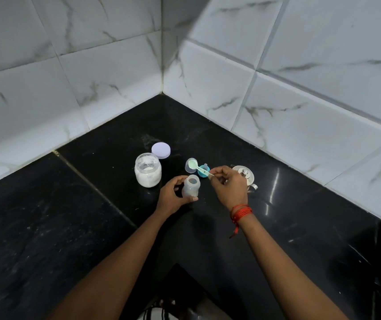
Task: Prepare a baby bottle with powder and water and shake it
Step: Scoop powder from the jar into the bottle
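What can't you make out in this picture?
Head view only:
- bottle: its mouth is too small to show whether powder or water is inside.
- steel pot: the right hand hides part of it, and the lid hides its contents.
- teat: the spoon crosses it.

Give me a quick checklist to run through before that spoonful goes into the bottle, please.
1. Bottle mouth uncovered: ok. The baby bottle stands upright with no top on it.
2. Bottle steadied: ok. The left hand grips its side.
3. Spoon under control: ok. The right hand pinches the end of the spoon handle.
4. Spoon loaded: ok. Its bowl looks filled with pale powder.
5. Spoon above the bottle mouth: not ok. The bowl sits beyond the bottle, over the clear cap.
6. Water already in the bottle: cannot tell through its cloudy wall.
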Motion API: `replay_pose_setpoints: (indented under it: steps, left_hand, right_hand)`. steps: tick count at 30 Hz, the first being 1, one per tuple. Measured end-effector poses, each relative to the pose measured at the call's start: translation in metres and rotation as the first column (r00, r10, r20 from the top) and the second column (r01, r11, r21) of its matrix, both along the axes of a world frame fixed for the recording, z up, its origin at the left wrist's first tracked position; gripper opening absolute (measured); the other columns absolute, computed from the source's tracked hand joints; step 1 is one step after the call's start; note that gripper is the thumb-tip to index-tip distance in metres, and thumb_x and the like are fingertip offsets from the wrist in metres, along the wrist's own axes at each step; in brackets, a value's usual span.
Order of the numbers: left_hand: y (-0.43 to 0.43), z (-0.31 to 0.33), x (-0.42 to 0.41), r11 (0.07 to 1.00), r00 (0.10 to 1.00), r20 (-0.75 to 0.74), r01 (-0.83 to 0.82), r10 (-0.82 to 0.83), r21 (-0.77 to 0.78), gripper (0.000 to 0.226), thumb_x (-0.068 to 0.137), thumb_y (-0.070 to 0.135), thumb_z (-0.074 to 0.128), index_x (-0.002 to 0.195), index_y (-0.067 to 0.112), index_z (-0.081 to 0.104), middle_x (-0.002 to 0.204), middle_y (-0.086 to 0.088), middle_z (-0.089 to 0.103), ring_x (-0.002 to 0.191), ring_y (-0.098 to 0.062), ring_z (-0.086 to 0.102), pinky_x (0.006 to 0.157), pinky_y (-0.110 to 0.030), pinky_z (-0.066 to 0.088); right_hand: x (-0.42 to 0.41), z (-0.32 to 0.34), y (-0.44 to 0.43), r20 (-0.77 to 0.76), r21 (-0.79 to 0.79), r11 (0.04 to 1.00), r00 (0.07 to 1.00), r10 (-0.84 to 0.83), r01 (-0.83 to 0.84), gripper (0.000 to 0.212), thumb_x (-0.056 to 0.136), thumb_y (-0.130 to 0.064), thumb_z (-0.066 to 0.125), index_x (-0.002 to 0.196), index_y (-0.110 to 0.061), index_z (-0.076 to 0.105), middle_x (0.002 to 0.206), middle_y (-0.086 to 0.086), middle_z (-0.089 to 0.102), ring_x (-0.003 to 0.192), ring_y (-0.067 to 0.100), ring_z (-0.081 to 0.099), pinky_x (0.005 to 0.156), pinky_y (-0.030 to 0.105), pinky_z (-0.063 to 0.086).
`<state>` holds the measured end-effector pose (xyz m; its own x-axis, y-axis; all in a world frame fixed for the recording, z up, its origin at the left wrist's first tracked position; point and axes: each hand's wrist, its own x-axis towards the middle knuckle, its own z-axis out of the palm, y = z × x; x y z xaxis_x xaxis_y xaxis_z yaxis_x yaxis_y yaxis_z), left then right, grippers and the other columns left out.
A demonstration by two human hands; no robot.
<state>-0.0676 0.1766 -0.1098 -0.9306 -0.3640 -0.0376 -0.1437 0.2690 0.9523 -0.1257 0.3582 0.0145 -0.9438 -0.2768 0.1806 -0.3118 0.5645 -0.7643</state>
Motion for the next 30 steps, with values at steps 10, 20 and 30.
replay_pose_setpoints:
  steps: [10,20,30]
  left_hand:
    - [-0.102,0.004,0.093,0.829,0.883,-0.097,-0.465,0.459,-0.31,0.029,0.089,0.025,0.08,0.066,0.035,0.067,0.089,0.009,0.068,0.096,-0.017,0.06,0.096,-0.049,0.049]
    - [-0.121,0.031,0.03,0.988,0.989,0.061,-0.129,0.135,-0.087,0.133,0.052,0.045,0.102,0.161,0.027,0.028,0.157,0.013,0.044,0.141,-0.001,0.043,0.117,-0.026,0.035]
    - [-0.116,0.021,0.022,0.985,0.984,-0.025,-0.175,0.174,-0.011,0.092,0.057,0.03,0.1,0.136,0.042,0.055,0.125,0.022,0.067,0.116,0.007,0.062,0.095,-0.013,0.048]
  right_hand:
    - [-0.016,0.015,-0.071,-0.093,0.031,0.99,0.985,0.143,-0.141,0.013,0.086,-0.021,0.07,0.093,-0.028,0.079,0.082,-0.005,0.072,0.074,0.01,0.064,0.076,0.031,0.056]
    - [-0.024,0.007,-0.158,-0.078,0.382,0.87,0.927,0.366,-0.312,0.023,0.093,-0.032,0.061,0.11,-0.034,0.076,0.101,0.008,0.067,0.092,0.025,0.065,0.08,0.035,0.055]
    - [-0.065,-0.002,-0.164,-0.041,0.291,0.919,0.956,0.291,-0.267,0.024,0.088,-0.031,0.063,0.108,-0.027,0.076,0.104,-0.002,0.077,0.099,0.021,0.067,0.086,0.034,0.056]
